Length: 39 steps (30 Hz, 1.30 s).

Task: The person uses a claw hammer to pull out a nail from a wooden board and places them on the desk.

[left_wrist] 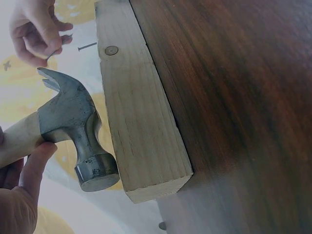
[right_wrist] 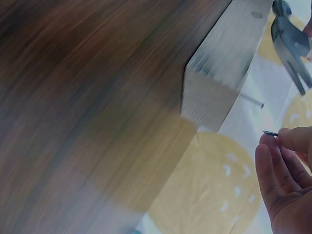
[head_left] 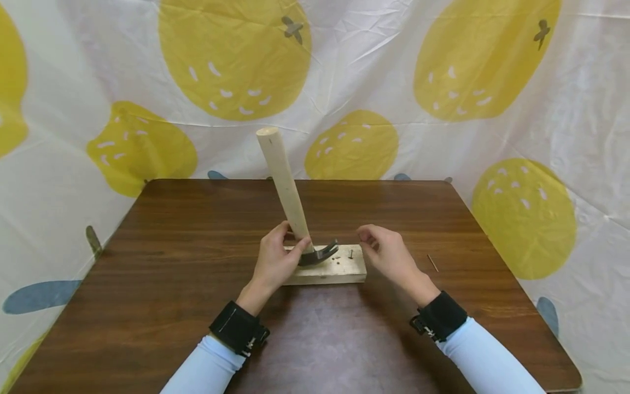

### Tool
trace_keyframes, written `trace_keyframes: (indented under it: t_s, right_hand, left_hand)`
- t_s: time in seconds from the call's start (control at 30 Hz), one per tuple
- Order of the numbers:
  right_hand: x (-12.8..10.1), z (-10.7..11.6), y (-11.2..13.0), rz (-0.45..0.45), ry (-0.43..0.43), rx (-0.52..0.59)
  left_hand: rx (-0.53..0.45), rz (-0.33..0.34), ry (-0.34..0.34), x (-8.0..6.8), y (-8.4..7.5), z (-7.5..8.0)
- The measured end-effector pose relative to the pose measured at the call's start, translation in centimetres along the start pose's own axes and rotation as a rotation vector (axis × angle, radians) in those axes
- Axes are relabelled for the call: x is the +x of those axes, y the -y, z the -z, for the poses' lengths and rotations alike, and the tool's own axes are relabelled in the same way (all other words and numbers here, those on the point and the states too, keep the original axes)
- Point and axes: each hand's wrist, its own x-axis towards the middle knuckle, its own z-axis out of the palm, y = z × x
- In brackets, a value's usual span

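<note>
Left hand (head_left: pixel 273 262) wrapped round hammer (head_left: pixel 290 197), head down on wood block (head_left: pixel 328 269). Right hand (head_left: pixel 386 253) just beside the block, pinching a nail (right_wrist: pixel 269 133)

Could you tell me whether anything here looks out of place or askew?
One loose nail lies on the table, right of the wooden block. On the block, a half-driven nail stands proud beside the hammer.

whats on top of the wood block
On the wood block rests the claw hammer head, gripped by the left hand. Beside it one nail stands upright, near some driven nail heads. The wood beneath the hammer head is hidden.
</note>
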Motion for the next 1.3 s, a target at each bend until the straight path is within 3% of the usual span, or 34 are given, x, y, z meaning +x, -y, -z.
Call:
trace_keyframes:
  t_s: [0.63,0.8,1.3]
  right_hand:
    - [-4.5,2.9,-5.9,-0.225,0.098,-0.216]
    - [-5.4,3.5,-6.6,-0.312,0.147,-0.251]
    - [-6.3,4.9,-7.3,-0.509,0.281,-0.313]
  left_hand:
    - [0.051,0.003,0.039,0.2,-0.5,-0.5]
    - [0.054,0.011,0.053,0.3,-0.6,-0.7]
    - [0.099,-0.060,0.063,0.3,-0.6,-1.1]
